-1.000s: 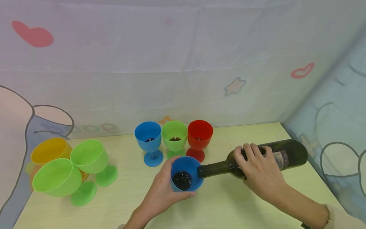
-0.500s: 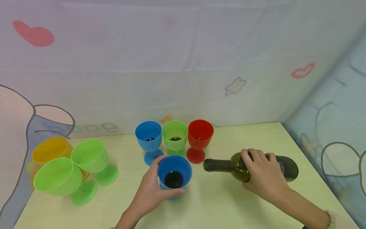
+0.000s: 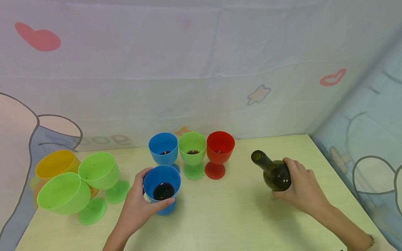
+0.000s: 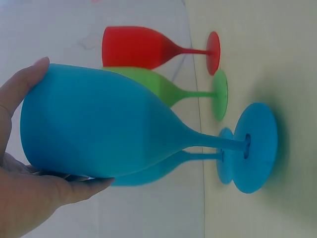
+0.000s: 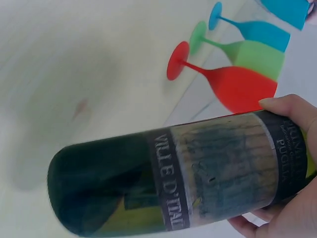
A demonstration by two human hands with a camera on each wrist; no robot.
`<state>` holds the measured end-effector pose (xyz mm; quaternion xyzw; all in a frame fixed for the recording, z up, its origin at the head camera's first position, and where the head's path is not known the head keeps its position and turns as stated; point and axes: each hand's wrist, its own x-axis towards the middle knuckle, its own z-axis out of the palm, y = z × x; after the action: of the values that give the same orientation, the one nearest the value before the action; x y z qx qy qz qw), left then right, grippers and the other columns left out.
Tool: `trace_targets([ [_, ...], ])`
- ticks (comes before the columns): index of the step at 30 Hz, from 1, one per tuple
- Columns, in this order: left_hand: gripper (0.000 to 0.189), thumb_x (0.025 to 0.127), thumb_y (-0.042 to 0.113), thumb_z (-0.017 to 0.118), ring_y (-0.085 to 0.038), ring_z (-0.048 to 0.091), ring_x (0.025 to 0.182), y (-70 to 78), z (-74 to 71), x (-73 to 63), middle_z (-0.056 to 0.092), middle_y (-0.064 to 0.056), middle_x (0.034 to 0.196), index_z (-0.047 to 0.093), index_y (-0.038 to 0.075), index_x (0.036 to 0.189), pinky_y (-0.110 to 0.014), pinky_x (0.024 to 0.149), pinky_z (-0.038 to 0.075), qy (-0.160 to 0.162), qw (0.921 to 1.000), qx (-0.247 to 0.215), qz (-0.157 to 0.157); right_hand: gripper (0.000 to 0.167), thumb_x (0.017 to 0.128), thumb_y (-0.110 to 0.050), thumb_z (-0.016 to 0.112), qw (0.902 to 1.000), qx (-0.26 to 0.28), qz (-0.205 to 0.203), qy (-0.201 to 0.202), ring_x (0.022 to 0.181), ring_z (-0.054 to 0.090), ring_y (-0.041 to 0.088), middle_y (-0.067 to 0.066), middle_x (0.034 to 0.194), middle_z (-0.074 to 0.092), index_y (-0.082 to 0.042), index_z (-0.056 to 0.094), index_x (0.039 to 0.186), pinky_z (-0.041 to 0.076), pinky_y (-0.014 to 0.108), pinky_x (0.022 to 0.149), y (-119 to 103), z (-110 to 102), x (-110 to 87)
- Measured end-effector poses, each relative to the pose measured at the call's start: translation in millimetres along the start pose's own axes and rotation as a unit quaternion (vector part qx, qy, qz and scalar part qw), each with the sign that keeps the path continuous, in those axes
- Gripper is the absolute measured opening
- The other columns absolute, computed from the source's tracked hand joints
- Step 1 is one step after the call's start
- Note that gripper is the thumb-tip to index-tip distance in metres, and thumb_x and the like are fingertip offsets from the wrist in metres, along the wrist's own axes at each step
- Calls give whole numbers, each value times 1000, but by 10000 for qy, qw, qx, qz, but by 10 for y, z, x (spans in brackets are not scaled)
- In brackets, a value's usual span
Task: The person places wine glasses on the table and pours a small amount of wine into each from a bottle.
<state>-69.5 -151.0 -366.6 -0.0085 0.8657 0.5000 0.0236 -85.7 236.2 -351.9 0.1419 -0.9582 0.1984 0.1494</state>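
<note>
Head: lower centre, the left hand (image 3: 138,204) grips a blue cup (image 3: 163,190); lower right, the right hand (image 3: 303,184) grips the bottle (image 3: 277,176). Cup and central row (image 3: 192,157) hold dark liquid — seemingly done; the trio (image 3: 67,191) (lower left) shows none, probably left. Left wrist: the row's blue cup (image 4: 158,174) stands close behind. Right wrist: bottle across the lower half — red cup (image 5: 242,87) beyond.
</note>
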Motion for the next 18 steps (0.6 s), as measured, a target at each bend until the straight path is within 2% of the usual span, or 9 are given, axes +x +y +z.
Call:
trace_targets([
  [3,97,70,35,79,-41,33,122,-39,-91,15,31,-20,138,17,7,140,-57,94,36,101,9999,-49,-127,80,54,-15,84,9987,437,249,-2,82,57,39,25,98,55,9,40,116,44,54,68,69,5,9],
  [7,99,72,35,77,-43,30,123,-87,-203,40,27,-21,140,13,7,142,-58,94,34,263,9993,-44,-273,80,59,-14,84,9944,892,572,43,85,57,43,27,101,54,10,36,119,47,55,67,146,9,18],
  [12,101,73,34,76,-43,28,123,-145,-314,80,24,-23,141,9,6,143,-59,92,36,494,9982,-19,-346,82,61,-18,84,9900,1061,915,166,87,56,43,27,100,55,9,34,121,45,54,68,204,11,28],
  [18,101,75,34,75,-44,26,125,-206,-377,145,22,-25,142,9,2,144,-61,94,32,888,9953,252,-282,84,63,-21,83,9865,1117,1185,190,88,55,45,29,101,54,10,33,123,44,54,67,236,22,26],
])
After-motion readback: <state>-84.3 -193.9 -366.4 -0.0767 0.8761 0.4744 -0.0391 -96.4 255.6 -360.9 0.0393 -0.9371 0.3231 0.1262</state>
